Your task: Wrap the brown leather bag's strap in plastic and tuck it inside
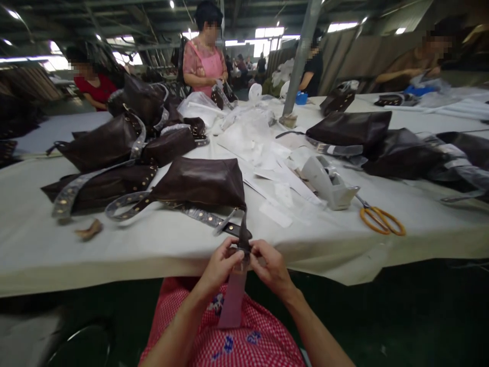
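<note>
Left hand (221, 262) and right hand (270, 261) together pinch a leather strap (243, 228), nearside of the brown handbag (204, 179). It points lengthwise toward the handbag.

A red-and-white checked garment (263, 326) bears blue motifs (228, 343).

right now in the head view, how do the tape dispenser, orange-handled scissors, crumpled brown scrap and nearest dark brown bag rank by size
Largest to smallest, as they look:
1. Nearest dark brown bag
2. Tape dispenser
3. Orange-handled scissors, counting blades and handles
4. Crumpled brown scrap
</note>
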Demonstrator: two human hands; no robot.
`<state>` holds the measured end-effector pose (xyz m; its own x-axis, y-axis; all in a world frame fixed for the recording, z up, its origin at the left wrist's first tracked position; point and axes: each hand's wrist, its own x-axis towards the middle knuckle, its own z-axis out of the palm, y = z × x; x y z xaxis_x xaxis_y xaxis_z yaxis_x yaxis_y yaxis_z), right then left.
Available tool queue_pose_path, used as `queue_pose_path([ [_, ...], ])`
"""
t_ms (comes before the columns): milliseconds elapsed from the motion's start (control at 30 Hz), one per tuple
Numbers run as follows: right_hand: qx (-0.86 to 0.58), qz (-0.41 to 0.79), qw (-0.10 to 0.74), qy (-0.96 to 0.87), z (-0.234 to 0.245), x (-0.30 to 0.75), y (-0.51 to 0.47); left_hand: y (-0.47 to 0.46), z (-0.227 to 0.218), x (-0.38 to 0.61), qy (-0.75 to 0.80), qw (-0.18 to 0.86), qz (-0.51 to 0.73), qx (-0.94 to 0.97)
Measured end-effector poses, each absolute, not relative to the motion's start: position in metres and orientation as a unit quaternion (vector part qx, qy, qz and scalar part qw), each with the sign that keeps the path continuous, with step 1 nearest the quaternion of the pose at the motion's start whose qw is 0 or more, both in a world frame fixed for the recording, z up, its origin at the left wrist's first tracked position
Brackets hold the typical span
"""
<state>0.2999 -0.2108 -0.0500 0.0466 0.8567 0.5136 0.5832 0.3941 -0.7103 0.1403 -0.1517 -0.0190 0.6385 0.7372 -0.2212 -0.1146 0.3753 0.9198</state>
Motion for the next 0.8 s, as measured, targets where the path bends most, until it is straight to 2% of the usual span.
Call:
queue_pose_path([
  [200, -0.55, 0.131, 0.499, -0.657, -0.057, 0.292, -0.212, -0.158, -0.015, 0.136, 0.312, 0.76, 0.275, 0.5],
  [400, -0.581, 0.205, 0.503, -0.606, -0.056, 0.284, -0.212, -0.174, -0.032, 0.132, 0.315, 0.791, 0.267, 0.451],
  [500, -0.569, 0.325, 0.537, -0.531, -0.054, 0.28, -0.212, -0.175, -0.035, 0.13, 0.349, 0.761, 0.297, 0.459],
  [633, -0.489, 0.535, 0.603, -0.333, -0.042, 0.277, -0.208, -0.17, -0.023, 0.123, 0.312, 0.825, 0.275, 0.382],
  [800, -0.417, 0.644, 0.587, -0.26, -0.024, 0.277, -0.189, -0.164, -0.016, 0.111, 0.271, 0.866, 0.232, 0.351],
])
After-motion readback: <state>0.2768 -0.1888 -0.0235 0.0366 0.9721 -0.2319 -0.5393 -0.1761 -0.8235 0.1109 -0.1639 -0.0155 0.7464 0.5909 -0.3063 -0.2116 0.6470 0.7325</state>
